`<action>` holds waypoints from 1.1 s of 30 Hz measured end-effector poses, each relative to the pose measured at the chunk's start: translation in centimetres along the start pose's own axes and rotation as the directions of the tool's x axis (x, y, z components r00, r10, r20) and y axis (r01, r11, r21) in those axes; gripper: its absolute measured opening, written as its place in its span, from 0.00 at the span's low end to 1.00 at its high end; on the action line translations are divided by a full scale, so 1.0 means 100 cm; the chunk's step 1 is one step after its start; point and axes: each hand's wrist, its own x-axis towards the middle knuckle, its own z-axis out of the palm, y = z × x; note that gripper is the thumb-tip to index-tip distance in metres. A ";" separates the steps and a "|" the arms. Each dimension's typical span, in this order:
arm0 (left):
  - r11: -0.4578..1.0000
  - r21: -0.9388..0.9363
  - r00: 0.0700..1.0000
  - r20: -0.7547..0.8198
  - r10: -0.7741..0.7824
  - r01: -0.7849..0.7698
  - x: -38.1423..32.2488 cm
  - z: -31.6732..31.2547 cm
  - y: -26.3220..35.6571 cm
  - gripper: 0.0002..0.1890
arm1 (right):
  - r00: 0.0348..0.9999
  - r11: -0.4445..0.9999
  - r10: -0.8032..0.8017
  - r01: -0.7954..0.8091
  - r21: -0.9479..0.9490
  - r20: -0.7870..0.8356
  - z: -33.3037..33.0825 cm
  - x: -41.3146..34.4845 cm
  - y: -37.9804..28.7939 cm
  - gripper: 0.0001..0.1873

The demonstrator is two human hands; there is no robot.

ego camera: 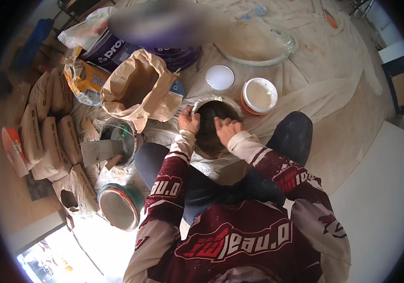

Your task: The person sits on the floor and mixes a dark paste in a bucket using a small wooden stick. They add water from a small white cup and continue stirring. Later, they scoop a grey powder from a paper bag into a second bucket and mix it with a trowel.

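Between my knees stands a round bucket point(235, 103) with a pale, crusted rim and a dark inside. My left hand point(190, 122) grips its rim on the left, thumb toward the opening. Over the right part of the opening is my right hand point(228, 131), its fingers curled and pointing inward. Whether it holds anything is hidden. What lies at the bottom of the bucket is too dark to make out. Just beyond, to the right, a small tub point(259, 95) contains a pale paste, and a white round lid point(220, 78) lies near it.
An open paper sack point(140, 90) and a container with a flat metal trowel blade point(102, 152) across it stand left. Cement bags point(50, 141) are stacked farther left, above a green bucket point(120, 207). A wide basin point(258, 42) and purple pails point(108, 49) stand beyond on plastic sheeting.
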 end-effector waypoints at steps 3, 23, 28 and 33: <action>0.995 0.100 1.000 0.016 0.014 -0.016 -0.002 0.005 0.005 0.12 | 0.997 0.999 0.045 -0.044 -0.016 0.056 0.025 -0.007 0.019 0.21; 0.996 -0.084 0.997 0.072 -0.021 0.027 0.003 0.007 -0.023 0.08 | 0.593 -0.513 -0.316 -0.763 0.392 0.741 0.020 -0.009 -0.010 0.11; 0.983 -0.184 1.000 -0.002 0.022 -0.022 -0.002 0.005 -0.027 0.07 | 0.760 -0.858 -0.506 -0.491 -0.152 0.408 0.050 -0.023 -0.010 0.10; 0.996 -0.092 0.999 -0.046 -0.007 0.003 0.002 -0.002 -0.040 0.08 | 0.646 -0.599 -0.256 -0.690 0.406 0.719 0.039 -0.021 0.008 0.09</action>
